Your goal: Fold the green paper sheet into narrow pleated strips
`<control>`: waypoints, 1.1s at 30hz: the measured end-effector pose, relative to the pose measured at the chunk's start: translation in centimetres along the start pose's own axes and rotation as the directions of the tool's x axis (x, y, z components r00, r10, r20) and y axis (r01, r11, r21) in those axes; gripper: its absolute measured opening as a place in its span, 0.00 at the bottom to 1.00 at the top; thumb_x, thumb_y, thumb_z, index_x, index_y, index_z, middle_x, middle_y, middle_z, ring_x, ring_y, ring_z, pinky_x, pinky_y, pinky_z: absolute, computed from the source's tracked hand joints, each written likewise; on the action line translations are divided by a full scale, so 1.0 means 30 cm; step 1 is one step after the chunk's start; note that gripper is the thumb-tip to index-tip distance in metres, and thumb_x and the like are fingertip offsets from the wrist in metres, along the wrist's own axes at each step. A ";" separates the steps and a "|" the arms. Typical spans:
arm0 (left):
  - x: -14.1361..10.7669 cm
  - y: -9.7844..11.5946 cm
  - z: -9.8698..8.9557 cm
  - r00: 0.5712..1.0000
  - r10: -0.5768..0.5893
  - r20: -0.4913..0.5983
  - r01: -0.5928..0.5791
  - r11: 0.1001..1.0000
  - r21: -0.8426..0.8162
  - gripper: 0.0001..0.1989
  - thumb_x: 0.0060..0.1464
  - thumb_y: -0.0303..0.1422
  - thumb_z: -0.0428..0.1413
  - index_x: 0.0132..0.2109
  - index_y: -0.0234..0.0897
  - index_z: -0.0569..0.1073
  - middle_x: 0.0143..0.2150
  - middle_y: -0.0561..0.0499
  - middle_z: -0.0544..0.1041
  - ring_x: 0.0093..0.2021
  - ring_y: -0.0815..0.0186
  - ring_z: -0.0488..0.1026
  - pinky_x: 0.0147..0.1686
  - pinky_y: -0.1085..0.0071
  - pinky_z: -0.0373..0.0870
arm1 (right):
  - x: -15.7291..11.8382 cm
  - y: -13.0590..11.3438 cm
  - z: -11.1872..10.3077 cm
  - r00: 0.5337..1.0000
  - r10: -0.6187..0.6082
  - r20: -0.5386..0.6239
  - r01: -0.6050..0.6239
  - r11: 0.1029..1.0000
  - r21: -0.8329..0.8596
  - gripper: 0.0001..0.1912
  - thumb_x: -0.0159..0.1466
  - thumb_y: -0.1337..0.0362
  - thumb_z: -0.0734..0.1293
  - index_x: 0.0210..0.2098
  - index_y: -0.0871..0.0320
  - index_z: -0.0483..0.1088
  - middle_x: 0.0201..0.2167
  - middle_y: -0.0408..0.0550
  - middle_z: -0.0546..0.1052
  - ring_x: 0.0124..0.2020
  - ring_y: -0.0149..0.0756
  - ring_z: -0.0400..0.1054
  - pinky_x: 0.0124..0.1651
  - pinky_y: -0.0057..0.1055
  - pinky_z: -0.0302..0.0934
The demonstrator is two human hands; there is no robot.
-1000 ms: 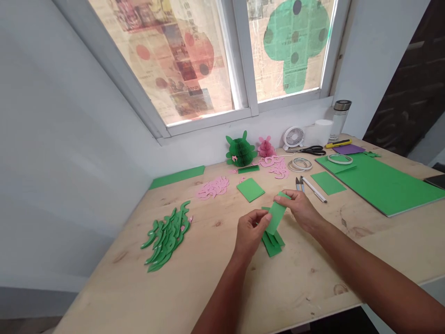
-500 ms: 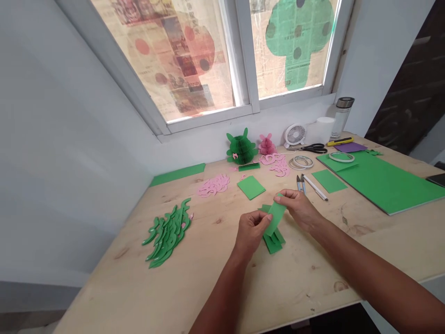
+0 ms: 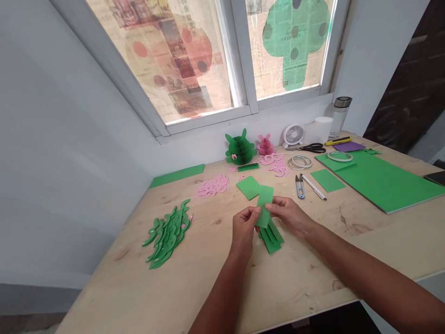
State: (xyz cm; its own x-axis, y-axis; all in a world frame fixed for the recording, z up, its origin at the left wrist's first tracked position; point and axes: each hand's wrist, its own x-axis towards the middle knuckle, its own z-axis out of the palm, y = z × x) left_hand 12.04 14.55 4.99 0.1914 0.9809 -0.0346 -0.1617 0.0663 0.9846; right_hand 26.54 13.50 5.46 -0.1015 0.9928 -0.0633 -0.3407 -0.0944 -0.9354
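Observation:
A small green paper strip (image 3: 265, 197) is held upright between both hands, above the wooden table (image 3: 194, 287). My left hand (image 3: 244, 227) pinches its lower left edge between thumb and fingers. On its right edge, the thumb and fingers of my right hand (image 3: 288, 213) are closed too. Beneath the hands lie several folded green paper strips (image 3: 271, 241), partly hidden by the held one. Just behind, a stack of green paper squares (image 3: 247, 187) is partly covered by the strip's top.
Green cut-outs (image 3: 170, 234) are piled at left, pink cut-outs (image 3: 213, 185) behind them. Blue snips (image 3: 300, 188), a white pen (image 3: 314, 187) and a large green sheet (image 3: 385, 181) lie right. Along the wall stand a green honeycomb paper figure (image 3: 241, 150), a fan (image 3: 294, 134) and a bottle (image 3: 340, 118).
Both hands have shifted left with the paper strip, turning it more upright. My right hand has come down from the strip's top corner to its right side, and the snips are now uncovered.

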 end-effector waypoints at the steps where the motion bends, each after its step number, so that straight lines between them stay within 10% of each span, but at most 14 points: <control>1: -0.003 -0.002 0.004 1.000 0.000 0.006 0.000 1.000 0.010 0.20 0.42 0.49 0.61 0.24 0.34 0.73 0.17 0.57 0.64 0.18 0.74 0.57 0.19 0.76 0.55 | -0.006 0.008 0.012 0.999 0.009 0.034 -0.009 1.000 0.013 0.17 0.48 0.53 0.75 0.31 0.58 0.76 0.26 0.46 0.77 0.29 0.35 0.69 0.36 0.33 0.60; 24: -0.025 -0.005 0.035 0.999 -0.012 0.032 0.009 0.996 0.094 0.17 0.43 0.43 0.61 0.21 0.34 0.70 0.16 0.57 0.62 0.17 0.76 0.56 0.16 0.78 0.51 | 0.058 -0.037 -0.113 0.912 -0.072 -0.403 0.132 0.983 0.124 0.15 0.43 0.55 0.77 0.23 0.56 0.73 0.22 0.40 0.71 0.25 0.28 0.61 0.33 0.29 0.56; 33: -0.022 0.000 0.034 1.000 0.004 0.012 -0.004 0.998 0.064 0.18 0.44 0.46 0.60 0.23 0.34 0.70 0.15 0.58 0.62 0.16 0.76 0.55 0.16 0.77 0.51 | -0.002 0.008 0.003 0.999 0.018 -0.037 -0.014 0.996 0.092 0.16 0.46 0.54 0.76 0.25 0.60 0.74 0.24 0.45 0.75 0.29 0.35 0.67 0.36 0.33 0.59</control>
State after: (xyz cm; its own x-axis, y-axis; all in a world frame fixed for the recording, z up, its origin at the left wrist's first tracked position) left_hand 12.91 13.72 5.19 0.2029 0.9788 -0.0289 -0.1007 0.0502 0.9937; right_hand 26.36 13.43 5.27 -0.0726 0.9931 -0.0926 -0.4237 -0.1148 -0.8985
